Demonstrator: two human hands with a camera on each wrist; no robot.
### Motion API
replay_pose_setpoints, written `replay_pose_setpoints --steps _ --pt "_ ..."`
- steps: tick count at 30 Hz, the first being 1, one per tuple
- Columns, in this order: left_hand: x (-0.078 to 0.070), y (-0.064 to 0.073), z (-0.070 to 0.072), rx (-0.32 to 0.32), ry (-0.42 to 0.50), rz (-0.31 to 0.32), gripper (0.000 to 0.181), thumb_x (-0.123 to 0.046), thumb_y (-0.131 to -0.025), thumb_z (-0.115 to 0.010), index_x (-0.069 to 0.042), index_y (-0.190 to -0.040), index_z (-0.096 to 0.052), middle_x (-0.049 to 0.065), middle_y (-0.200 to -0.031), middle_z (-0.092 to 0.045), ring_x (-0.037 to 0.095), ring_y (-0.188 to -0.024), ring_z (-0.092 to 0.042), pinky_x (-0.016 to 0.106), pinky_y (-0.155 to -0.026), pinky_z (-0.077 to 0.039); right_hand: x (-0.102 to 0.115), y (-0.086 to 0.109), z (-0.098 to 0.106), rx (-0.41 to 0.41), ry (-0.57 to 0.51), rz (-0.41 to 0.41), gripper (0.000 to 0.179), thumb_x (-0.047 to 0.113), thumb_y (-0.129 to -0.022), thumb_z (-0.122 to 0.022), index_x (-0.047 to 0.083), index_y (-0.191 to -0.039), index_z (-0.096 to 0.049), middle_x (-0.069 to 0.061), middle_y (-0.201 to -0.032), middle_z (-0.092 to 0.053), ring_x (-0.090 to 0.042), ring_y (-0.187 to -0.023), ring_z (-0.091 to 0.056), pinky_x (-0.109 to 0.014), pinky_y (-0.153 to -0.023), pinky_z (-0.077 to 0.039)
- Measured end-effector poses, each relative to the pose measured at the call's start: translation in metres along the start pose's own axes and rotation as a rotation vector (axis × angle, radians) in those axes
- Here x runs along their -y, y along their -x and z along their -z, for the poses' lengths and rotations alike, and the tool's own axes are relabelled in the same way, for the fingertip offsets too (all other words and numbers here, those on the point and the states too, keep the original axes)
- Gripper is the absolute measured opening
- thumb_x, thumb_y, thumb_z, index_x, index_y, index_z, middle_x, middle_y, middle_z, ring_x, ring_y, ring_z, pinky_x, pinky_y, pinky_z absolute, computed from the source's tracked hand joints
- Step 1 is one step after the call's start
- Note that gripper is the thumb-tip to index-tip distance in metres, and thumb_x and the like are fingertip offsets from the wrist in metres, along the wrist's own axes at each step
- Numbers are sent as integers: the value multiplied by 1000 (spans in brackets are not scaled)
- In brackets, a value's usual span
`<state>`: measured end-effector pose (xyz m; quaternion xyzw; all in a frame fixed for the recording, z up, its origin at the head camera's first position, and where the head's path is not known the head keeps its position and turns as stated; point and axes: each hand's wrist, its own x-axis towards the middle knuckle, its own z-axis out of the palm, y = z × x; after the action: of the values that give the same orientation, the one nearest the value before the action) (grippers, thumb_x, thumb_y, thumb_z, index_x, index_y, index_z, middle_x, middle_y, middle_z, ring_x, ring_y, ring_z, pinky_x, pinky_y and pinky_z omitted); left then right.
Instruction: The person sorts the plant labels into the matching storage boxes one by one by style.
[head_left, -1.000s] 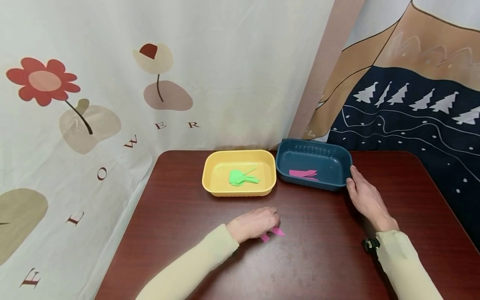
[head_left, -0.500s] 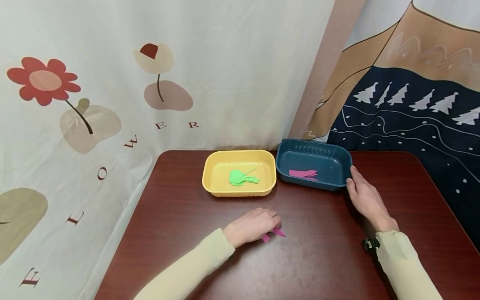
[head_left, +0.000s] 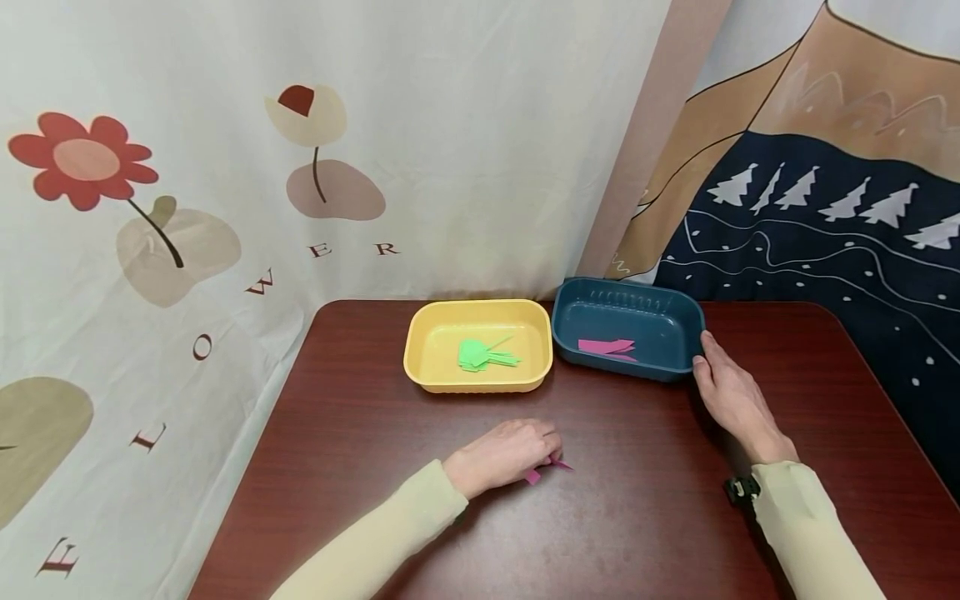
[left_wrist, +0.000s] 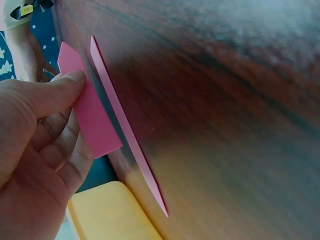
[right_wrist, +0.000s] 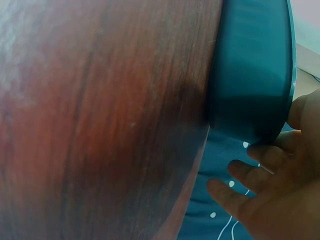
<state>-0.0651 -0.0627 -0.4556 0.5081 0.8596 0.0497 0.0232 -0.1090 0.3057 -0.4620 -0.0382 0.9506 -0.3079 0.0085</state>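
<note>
My left hand (head_left: 508,452) pinches a pink plant label (left_wrist: 97,125), a flat strip with a pointed end, with the thumb lying on its face. Close beside it a second pink plant label (left_wrist: 127,125) is seen nearly edge-on, low over or on the table; whether it touches the table I cannot tell. In the head view the hand covers most of both. My right hand (head_left: 731,400) rests against the right end of the blue tray (head_left: 686,372), its fingers loosely spread and its thumb near the rim. Several pink labels (head_left: 606,347) lie inside that tray.
Left of the blue tray stands a yellow tray (head_left: 480,387) holding several green pieces (head_left: 474,354) with round heads and thin stems. Both trays sit at the back of the brown table (head_left: 622,517), against a printed curtain (head_left: 465,167).
My left hand has shifted slightly toward me, and the pink label under its fingertips has tilted to look narrower. My right hand and both trays have stayed in place.
</note>
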Motion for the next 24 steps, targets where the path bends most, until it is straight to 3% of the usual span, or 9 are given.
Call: replay_pose_setpoints --steps 6,14,24 --pt "-1 -4 1 -31 -2 -3 8 -17 -101 -68 -22 -99 -73 -9 -91 -62 5 -89 -61 16 -79 -50 -1 0 0 3 -5 -3 62 32 -114 -30 -1 -164 -13 -29 -166 -19 -53 -148 -26 -67 -115 -24" --pt "-2 -15 6 -128 14 26 7 -23 -102 -69 -18 -99 -73 -7 -89 -61 8 -84 -60 20 -80 -51 -1 0 0 -6 -3 -1 62 32 -114 -31 -1 -164 -14 -28 -166 -20 -52 -148 -27 -66 -115 -24" --pt "2 -45 29 -182 21 76 11 -26 -98 -74 -17 -104 -75 -5 -97 -68 10 -90 -64 21 -84 -52 -1 1 -1 -4 -8 -5 62 32 -114 -31 -1 -164 -13 -28 -167 -19 -52 -149 -26 -66 -115 -24"
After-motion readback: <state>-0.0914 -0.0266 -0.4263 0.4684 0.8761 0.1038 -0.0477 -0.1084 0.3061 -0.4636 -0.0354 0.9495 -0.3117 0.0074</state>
